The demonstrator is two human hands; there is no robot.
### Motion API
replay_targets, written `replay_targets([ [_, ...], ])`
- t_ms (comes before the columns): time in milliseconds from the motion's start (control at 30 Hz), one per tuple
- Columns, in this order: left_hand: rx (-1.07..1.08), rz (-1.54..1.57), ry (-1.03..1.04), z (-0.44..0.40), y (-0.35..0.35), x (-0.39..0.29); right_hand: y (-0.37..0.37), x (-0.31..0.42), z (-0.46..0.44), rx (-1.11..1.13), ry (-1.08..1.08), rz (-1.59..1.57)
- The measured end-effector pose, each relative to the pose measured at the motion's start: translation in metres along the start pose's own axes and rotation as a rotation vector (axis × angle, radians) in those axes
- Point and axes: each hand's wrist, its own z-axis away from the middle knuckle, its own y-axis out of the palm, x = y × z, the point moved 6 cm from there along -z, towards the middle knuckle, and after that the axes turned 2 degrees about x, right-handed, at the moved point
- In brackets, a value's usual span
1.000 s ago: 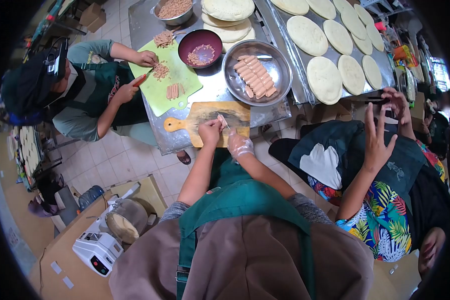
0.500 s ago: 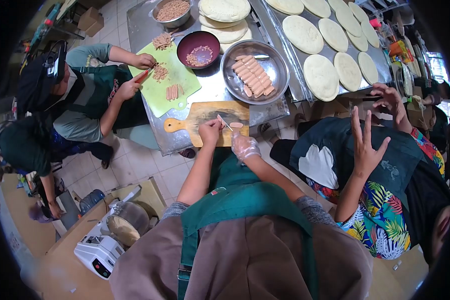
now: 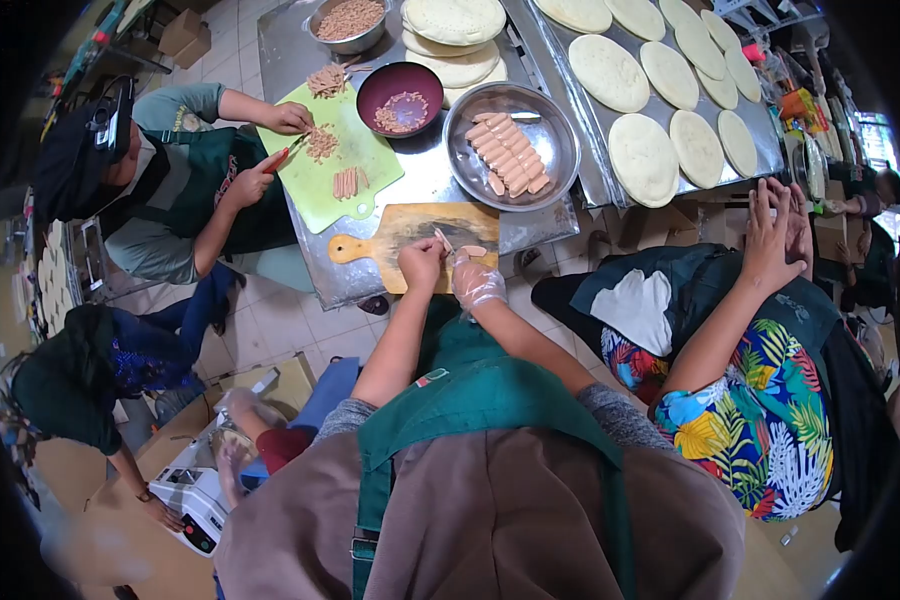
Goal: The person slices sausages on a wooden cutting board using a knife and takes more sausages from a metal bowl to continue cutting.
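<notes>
Your left hand (image 3: 422,264), head view: fingertips together, pinched on a sausage piece (image 3: 443,239) over the wooden board (image 3: 405,220). Piece sticks out past the fingertips, away from you, long axis slanting from far left down toward your right hand (image 3: 480,286). That one's gloved in clear plastic, fingers curled in at the near end of the slant; can't tell if they're clamped on anything, thin pale strip by the piece may be a blade, too small to be sure

Key relation: pinched piece sits between your two hands, left nearer since it has hold of it, right just beside. Second sausage piece (image 3: 475,251) lies on the board just beyond and to the right of your right fingertips, long axis running roughly crosswise; right hand is clearly nearer to that one. Touching or apart, can't tell

Board handle (image 3: 346,249) points off left, well clear of both hands. Steel bowl (image 3: 564,155) stands past the board, ahead and to the right, sausages (image 3: 511,155) in slanting rows inside. Green board (image 3: 375,150) lies ahead and left, where a co-worker's hands (image 3: 290,118) work, well apart from yours
</notes>
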Motion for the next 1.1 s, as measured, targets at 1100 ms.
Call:
replay_targets([
  [1100,-0.074,-0.052,0.169,0.018,0.002,-0.011,-0.002,-0.070,0.055,0.177,0.004,0.015],
])
